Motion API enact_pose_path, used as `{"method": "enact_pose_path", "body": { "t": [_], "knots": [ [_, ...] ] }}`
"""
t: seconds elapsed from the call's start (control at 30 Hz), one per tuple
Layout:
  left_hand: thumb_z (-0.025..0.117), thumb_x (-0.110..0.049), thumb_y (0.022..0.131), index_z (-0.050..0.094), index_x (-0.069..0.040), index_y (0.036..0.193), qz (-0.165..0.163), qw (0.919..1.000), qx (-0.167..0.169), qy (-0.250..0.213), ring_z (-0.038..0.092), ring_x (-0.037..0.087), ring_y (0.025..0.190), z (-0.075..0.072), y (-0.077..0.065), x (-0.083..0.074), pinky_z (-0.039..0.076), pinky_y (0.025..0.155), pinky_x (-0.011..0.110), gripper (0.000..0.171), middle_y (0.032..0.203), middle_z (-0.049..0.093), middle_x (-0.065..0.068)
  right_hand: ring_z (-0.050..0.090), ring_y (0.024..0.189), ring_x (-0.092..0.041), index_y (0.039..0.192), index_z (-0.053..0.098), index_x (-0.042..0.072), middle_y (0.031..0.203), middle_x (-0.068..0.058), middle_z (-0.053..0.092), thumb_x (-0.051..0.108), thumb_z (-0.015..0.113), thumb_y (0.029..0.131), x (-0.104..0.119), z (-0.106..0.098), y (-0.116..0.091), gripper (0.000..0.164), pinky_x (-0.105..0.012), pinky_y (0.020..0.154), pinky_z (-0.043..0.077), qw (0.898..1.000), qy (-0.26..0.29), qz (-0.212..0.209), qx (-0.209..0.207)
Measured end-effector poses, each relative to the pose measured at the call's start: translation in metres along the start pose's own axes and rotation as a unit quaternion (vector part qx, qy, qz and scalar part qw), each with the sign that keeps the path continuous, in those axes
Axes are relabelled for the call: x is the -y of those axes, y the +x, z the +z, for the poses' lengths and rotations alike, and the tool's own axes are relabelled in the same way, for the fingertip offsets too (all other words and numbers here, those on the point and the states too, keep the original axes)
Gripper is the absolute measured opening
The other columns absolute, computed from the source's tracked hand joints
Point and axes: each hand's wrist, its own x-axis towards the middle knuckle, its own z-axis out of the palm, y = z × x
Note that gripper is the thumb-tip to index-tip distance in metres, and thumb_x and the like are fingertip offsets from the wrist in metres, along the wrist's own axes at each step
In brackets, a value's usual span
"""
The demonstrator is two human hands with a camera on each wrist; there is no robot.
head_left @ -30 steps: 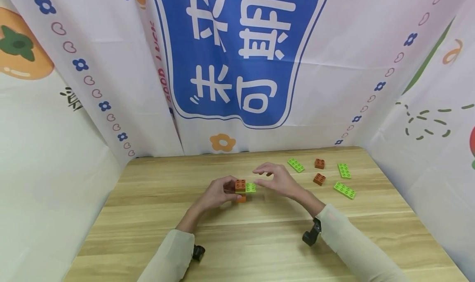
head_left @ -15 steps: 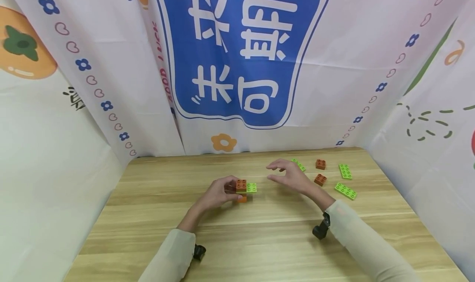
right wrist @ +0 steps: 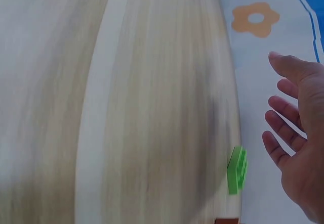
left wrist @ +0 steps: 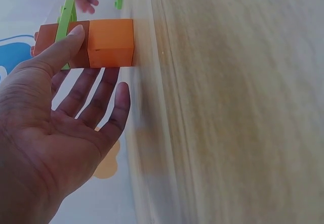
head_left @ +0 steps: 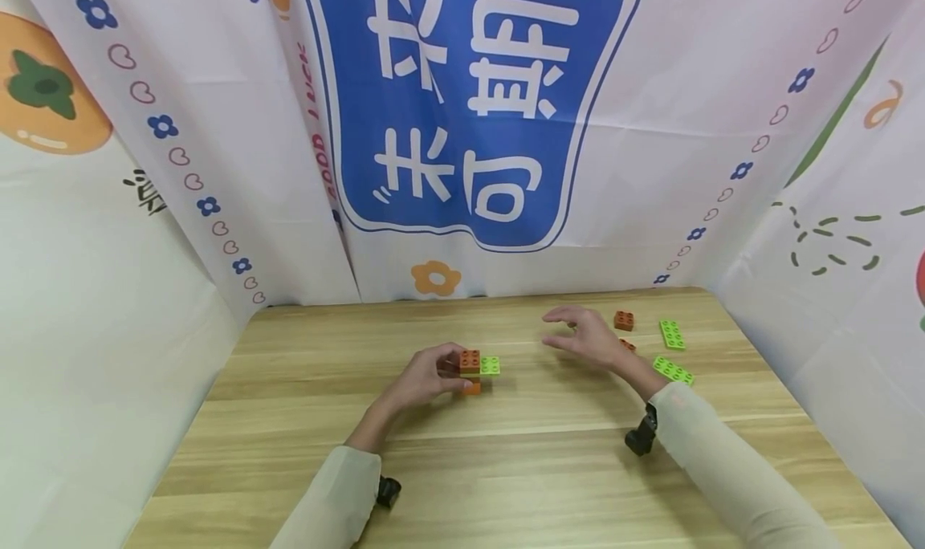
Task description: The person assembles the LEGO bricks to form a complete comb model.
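My left hand (head_left: pixel 426 376) grips a small upright stack of toy building bricks between thumb and fingers. In the left wrist view the stack has an orange brick (left wrist: pixel 111 43) at the bottom and a brown brick (left wrist: pixel 79 57) above it. A flat green brick (head_left: pixel 490 365) comes over that, jutting out to the right, with another brown brick (head_left: pixel 470 361) on top. To the right, my right hand (head_left: pixel 588 336) hovers above the table, holding nothing, fingers loosely curved. A loose green brick (right wrist: pixel 237 171) shows beside it in the right wrist view; the head view has it hidden behind the hand.
On the right of the wooden table (head_left: pixel 506 469) lie two flat green bricks (head_left: pixel 672 334) and a brown brick (head_left: pixel 625 320). A second brown brick (head_left: pixel 627 345) is partly covered by my right hand. A printed white curtain (head_left: pixel 621 212) hangs behind the table.
My right hand has moved away from the stack to the right, coming over the loose green brick. The left hand keeps its hold on the stack in about the same place.
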Motion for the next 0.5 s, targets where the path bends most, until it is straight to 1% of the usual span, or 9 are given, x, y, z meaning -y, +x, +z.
{"method": "enact_pose_path", "body": {
  "t": [0.2,0.37,0.5],
  "knots": [
    [0.083,-0.008,0.092,0.069,-0.008,0.123,0.002,1.0000,0.000,0.001,0.070,0.021,0.105,0.000,0.000,0.002,0.059,0.093,0.038,0.035,0.115,0.074,0.007,0.064,0.126,-0.044,0.127,0.072,-0.005,0.133,-0.022,0.070,0.019,0.087,0.089,-0.017,-0.002,-0.001,0.047,-0.059,0.107,0.050,1.000,-0.022,0.007,-0.006],
    [0.083,-0.010,0.092,0.069,-0.007,0.123,0.008,1.0000,0.000,0.001,0.070,0.022,0.105,-0.001,0.000,0.003,0.059,0.093,0.040,0.034,0.115,0.074,0.008,0.063,0.127,-0.046,0.128,0.071,-0.006,0.134,-0.025,0.069,0.016,0.087,0.089,-0.026,-0.007,-0.002,0.047,-0.061,0.107,0.049,1.000,-0.024,0.015,-0.011],
    [0.083,-0.010,0.092,0.069,-0.007,0.124,0.004,1.0000,0.001,-0.001,0.070,0.022,0.105,-0.001,0.000,0.002,0.059,0.093,0.039,0.035,0.114,0.074,0.007,0.061,0.129,-0.047,0.129,0.071,-0.005,0.136,-0.026,0.067,0.017,0.086,0.090,-0.033,-0.010,-0.002,0.047,-0.062,0.108,0.049,0.998,-0.041,0.035,-0.014]
  ]
}}
